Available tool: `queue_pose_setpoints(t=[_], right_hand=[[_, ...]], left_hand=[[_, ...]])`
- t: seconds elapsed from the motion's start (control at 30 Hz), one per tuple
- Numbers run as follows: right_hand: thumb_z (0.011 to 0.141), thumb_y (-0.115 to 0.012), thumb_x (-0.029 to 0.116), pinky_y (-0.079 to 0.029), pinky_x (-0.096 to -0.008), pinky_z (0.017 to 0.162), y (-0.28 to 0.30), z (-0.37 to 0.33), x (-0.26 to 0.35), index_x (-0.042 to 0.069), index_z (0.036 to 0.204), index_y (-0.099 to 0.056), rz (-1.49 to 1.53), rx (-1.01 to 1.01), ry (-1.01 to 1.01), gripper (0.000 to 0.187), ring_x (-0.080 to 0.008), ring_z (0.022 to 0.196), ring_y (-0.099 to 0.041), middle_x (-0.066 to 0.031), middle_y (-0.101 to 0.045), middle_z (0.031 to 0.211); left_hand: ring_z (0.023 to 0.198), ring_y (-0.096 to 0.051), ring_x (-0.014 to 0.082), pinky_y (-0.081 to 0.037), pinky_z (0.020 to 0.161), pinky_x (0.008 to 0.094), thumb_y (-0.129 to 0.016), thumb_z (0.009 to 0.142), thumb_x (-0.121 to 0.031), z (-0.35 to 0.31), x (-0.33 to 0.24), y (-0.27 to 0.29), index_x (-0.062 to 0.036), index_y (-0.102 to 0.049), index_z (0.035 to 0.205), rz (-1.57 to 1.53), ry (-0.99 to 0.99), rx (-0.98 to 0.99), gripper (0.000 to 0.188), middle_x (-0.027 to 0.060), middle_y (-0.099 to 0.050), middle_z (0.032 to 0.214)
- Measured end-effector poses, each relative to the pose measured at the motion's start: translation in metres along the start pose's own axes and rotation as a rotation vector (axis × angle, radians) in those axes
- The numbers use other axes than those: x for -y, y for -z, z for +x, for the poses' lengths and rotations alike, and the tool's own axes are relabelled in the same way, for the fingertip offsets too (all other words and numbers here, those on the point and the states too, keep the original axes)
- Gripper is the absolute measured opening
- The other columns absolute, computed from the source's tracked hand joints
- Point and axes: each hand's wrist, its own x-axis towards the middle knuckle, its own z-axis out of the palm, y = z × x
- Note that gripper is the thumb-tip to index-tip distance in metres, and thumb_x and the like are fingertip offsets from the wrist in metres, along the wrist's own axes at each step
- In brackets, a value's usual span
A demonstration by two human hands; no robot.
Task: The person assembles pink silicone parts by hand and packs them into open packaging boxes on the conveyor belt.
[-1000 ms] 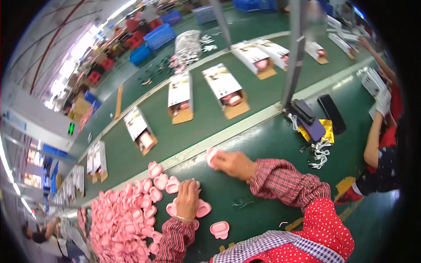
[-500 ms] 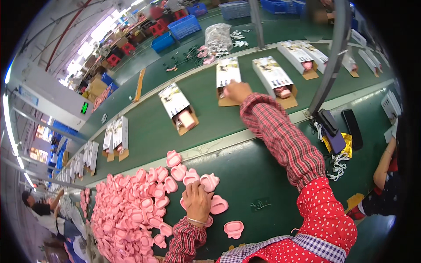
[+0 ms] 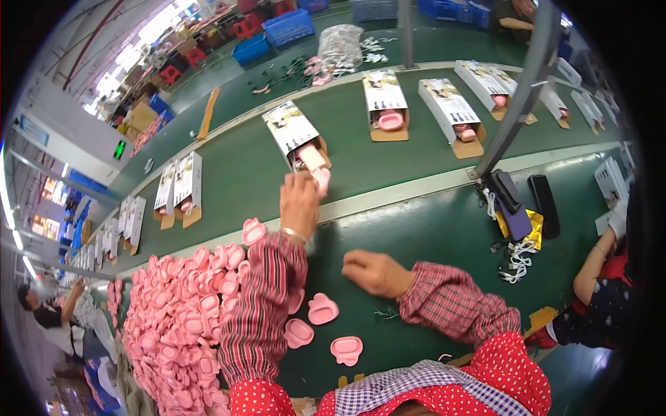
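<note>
My left hand [image 3: 300, 204] is at the open end of a white printed carton [image 3: 290, 130] on the green belt. Its fingers are closed on a pink plastic cloud-shaped piece [image 3: 321, 182], beside a pale block [image 3: 312, 157] sticking out of that carton. My right hand [image 3: 378, 273] hovers over the green table with its fingers drawn together and nothing visible in them. Beyond it, another carton [image 3: 383, 90] has a pink piece [image 3: 390, 120] in its open end. Loose pink pieces [image 3: 322, 309] lie between my arms.
A big heap of pink pieces [image 3: 177, 326] covers the table's left. More cartons [image 3: 447, 104] stand along the belt. A grey metal post [image 3: 517, 97] rises at right, near a purple pouch [image 3: 515, 220], a black case [image 3: 544, 206] and white cables [image 3: 517, 262]. A co-worker's arm [image 3: 590, 270] is far right.
My left hand has gone from the loose pieces up to the carton with a pink piece. My right hand has left the farther carton and come back over the table. The cartons have shifted rightward.
</note>
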Motion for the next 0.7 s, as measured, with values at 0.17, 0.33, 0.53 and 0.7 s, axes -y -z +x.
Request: queue_pose_setpoints(t=[0.17,0.33,0.53,0.7], right_hand=[[0.083,-0.060,0.010,-0.053,-0.0349,0.069,-0.021,-0.008,0.044,0.004,0.096,-0.060,-0.076,-0.061,-0.046,0.015,-0.0270,0.082,-0.063,-0.0100,-0.058,0.102],[0.088,-0.059,0.019,-0.052,-0.0417,0.070,-0.034,-0.005,0.067,0.002,0.098,-0.054,0.092,0.041,-0.174,0.020,-0.0353,0.085,-0.060,-0.0149,-0.052,0.106],[0.075,-0.071,0.034,-0.045,-0.0505,0.085,-0.007,-0.015,0.127,0.001,0.095,-0.056,0.277,0.071,0.332,0.042,-0.0394,0.100,-0.054,-0.0187,-0.055,0.104],[0.095,-0.046,0.048,-0.038,-0.0574,0.087,-0.042,-0.040,0.155,0.012,0.109,-0.057,0.003,-0.036,0.506,0.040,-0.0347,0.099,-0.052,-0.0159,-0.055,0.112]], left_hand=[[0.091,-0.062,0.0284,-0.050,0.072,0.0421,-0.065,0.081,-0.018,0.055,0.051,-0.065,-0.0084,-0.066,0.088,0.310,0.202,0.069,0.012,0.0090,-0.059,0.100],[0.101,-0.059,0.0279,-0.052,0.078,0.0401,-0.062,0.085,-0.030,0.054,0.067,-0.083,-0.0053,-0.064,0.098,0.440,0.310,0.021,0.028,0.0093,-0.061,0.109],[0.121,-0.047,0.0350,-0.041,0.093,0.0485,-0.069,0.086,-0.027,0.050,-0.003,-0.025,-0.0047,-0.054,0.110,-0.092,0.091,-0.061,0.036,0.0139,-0.051,0.129],[0.123,-0.046,0.0370,-0.037,0.100,0.0498,-0.067,0.086,-0.031,-0.016,-0.010,0.070,-0.0044,-0.058,0.112,0.252,0.046,0.031,0.039,0.0181,-0.051,0.131]])
